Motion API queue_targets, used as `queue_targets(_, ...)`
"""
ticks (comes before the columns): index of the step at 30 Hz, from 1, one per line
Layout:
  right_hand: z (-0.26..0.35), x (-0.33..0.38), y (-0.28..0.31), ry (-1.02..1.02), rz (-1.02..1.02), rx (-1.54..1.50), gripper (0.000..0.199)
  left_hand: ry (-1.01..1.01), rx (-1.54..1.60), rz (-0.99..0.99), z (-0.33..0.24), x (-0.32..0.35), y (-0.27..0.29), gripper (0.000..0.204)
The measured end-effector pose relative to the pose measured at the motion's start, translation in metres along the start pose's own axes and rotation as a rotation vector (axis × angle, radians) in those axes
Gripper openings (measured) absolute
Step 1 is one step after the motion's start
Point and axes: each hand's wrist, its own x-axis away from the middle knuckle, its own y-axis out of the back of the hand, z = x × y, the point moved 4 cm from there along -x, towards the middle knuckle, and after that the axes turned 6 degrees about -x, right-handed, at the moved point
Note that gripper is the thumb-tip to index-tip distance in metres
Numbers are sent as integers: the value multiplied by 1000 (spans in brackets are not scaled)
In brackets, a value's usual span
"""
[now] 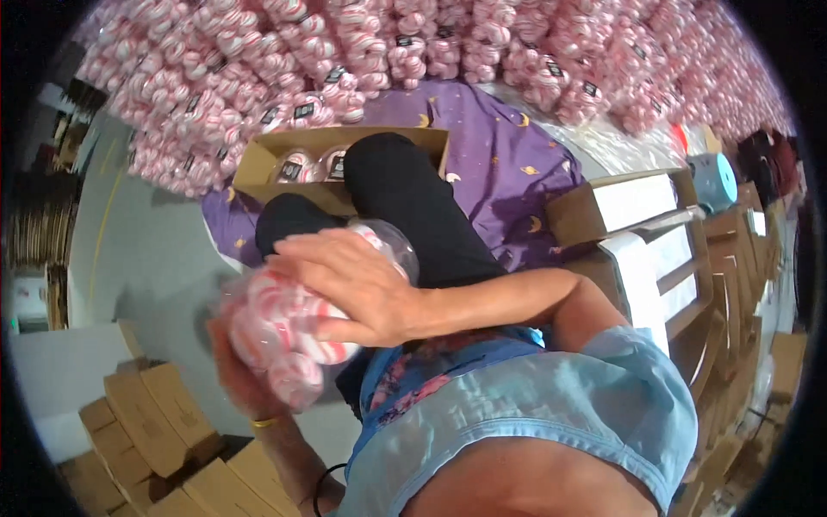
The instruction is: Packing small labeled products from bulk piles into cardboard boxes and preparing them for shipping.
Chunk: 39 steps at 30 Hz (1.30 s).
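Note:
A clear plastic bag of red-and-white striped balls (280,323) is held tilted in front of me, left of my lap. My left hand (237,375) curves round its left and lower side, its fingers partly hidden behind the bag and blurred. Across the top of the bag lies my right hand (357,280), fingers pressed together against the plastic and thumb along the side. The end of the bag sticks out beyond my right hand. Just past my knees stands an open cardboard box (254,172) with similar bagged balls (295,165) inside, bearing black labels.
Many bags of striped balls (345,43) are heaped along the far side. A purple patterned cloth (482,146) lies under the box. To my right are open cartons (573,211) with white sheets and a blue cylinder (711,183). Closed brown cartons (155,422) stand at lower left.

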Motion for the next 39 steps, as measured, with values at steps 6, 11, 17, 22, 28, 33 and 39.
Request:
queue_targets(6,-30,-80,-3,200,-243,47,49,-375,-257,286,-77,-67,-11,46)
queue_targets(11,-71,-156,-29,122,-253,-148,43,-387,-414,-15,-146,-139,-26,46)
queue_targets(17,-106,-182,-99,153,-415,-252,52,-259,-309,29,-174,-183,34,52)
queue_targets(22,-132,-181,-50,136,-385,-184,51,-194,-266,56,-148,-209,-13,52)
queue_targets(28,-174,-151,72,-72,-282,74,52,-231,-288,375,-72,-235,-147,41)
queue_targets(33,-250,-94,187,-174,-396,300,46,-106,-264,459,24,-325,-272,27)
queue_targets(39,-399,37,235,-311,-607,574,42,175,-279,678,232,-473,-337,32)
